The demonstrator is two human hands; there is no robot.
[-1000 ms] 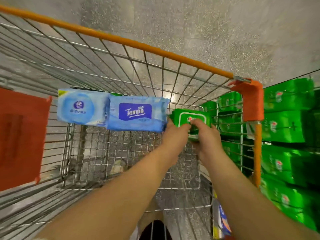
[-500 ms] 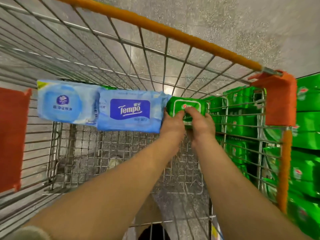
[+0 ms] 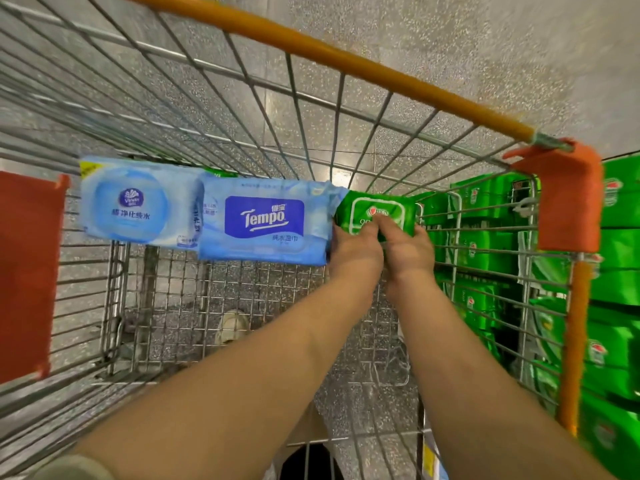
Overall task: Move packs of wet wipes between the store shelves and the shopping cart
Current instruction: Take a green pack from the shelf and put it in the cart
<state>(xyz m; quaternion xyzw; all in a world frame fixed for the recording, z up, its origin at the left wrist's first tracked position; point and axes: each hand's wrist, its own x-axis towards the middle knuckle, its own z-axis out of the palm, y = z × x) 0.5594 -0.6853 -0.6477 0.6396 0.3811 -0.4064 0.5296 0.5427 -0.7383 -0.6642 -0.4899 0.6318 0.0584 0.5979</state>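
While the Tempo pack (image 3: 265, 221) lies alongside, both hands (image 3: 356, 252) (image 3: 408, 252) grip the green pack (image 3: 381, 211).

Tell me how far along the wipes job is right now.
Done: two blue packs, the Vinda pack and the Tempo pack, stand in a row in the cart. In hand: both hands, left hand and right hand, hold a green pack beside them. Left: more green packs remain shelved.
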